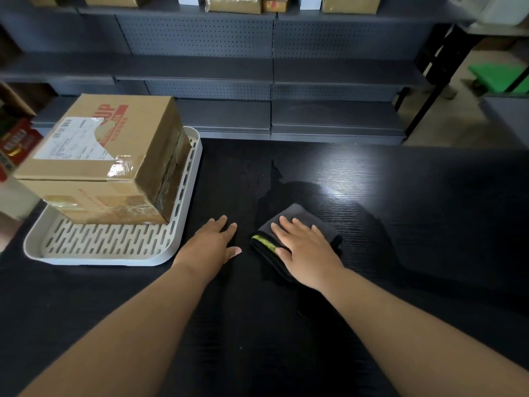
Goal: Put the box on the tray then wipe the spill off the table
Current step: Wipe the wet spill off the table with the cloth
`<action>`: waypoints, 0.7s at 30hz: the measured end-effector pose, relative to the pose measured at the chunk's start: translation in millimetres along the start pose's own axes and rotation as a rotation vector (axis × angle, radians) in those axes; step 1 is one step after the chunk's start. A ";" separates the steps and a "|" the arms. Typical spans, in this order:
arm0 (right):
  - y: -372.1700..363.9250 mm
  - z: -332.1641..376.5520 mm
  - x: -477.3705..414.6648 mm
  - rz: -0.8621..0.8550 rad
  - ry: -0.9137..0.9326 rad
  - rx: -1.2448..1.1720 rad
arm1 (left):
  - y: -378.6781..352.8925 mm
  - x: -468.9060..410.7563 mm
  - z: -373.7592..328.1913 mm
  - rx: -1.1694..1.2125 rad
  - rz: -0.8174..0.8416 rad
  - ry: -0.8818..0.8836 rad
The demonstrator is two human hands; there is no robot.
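A taped cardboard box [100,161] with a white label stands on the white slotted tray [108,247] at the left of the black table [400,224]. A folded dark grey cloth [297,216] with a yellow-green stripe lies at the table's middle, and my right hand [306,250] presses flat on top of it. My left hand [211,245] rests flat on the table just left of the cloth, fingers apart, holding nothing. A wet, shiny spill [274,179] spreads on the table beyond the cloth, toward the far edge.
Grey metal shelving [272,81] with pegboard backs runs behind the table, with cardboard boxes [234,2] on its top shelf. Red packaged goods [17,144] sit at the far left. A green object [498,75] lies on the floor at the right.
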State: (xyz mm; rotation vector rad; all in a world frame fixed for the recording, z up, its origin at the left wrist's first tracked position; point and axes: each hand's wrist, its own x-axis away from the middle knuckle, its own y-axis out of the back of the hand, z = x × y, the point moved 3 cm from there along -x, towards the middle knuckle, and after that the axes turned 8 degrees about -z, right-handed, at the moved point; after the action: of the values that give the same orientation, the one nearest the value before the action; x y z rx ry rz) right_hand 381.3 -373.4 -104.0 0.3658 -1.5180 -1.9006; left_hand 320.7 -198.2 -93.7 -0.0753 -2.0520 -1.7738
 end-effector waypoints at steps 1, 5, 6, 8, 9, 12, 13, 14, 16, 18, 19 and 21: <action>1.9 -0.2 -10.1 0.003 -0.011 0.005 | 0.9 -1.0 -0.2 -0.006 0.008 -0.003; 9.1 -1.3 -57.0 0.020 -0.045 0.035 | 3.0 -3.8 0.4 -0.027 0.055 -0.008; 10.8 -2.3 -68.5 0.026 -0.052 0.042 | 3.0 -4.2 0.5 -0.030 0.060 -0.011; 15.1 -5.3 -89.5 0.041 -0.058 0.048 | 2.4 -4.4 1.5 -0.031 0.059 -0.017; 17.6 -7.5 -98.7 0.047 -0.060 0.052 | 2.2 -4.2 1.9 -0.029 0.057 -0.018; 25.2 -14.3 -121.4 0.040 -0.100 0.061 | 1.2 -4.1 3.1 -0.032 0.052 -0.026; 26.2 -15.0 -126.9 0.033 -0.128 0.061 | 1.0 -4.4 3.1 -0.036 0.053 -0.031; 26.1 -13.9 -130.5 0.025 -0.158 0.059 | 0.9 -4.5 3.3 -0.039 0.056 -0.034; 23.1 -6.4 -130.4 0.010 -0.194 0.054 | 0.8 -5.0 4.1 -0.040 0.062 -0.036; 19.1 0.9 -121.5 0.003 -0.146 0.056 | 1.2 -5.3 4.2 -0.041 0.067 -0.034; 18.0 1.6 -116.2 0.005 -0.099 0.064 | 1.7 -5.3 3.9 -0.042 0.066 -0.033; 20.0 -7.2 -106.6 0.018 -0.045 0.071 | 2.6 -4.8 2.5 -0.044 0.063 -0.035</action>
State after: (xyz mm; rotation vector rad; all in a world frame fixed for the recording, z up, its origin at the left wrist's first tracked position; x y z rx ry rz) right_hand 470.5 -311.5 -106.9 0.3422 -1.6166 -1.8558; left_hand 325.2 -194.2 -93.2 -0.1829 -2.0119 -1.7914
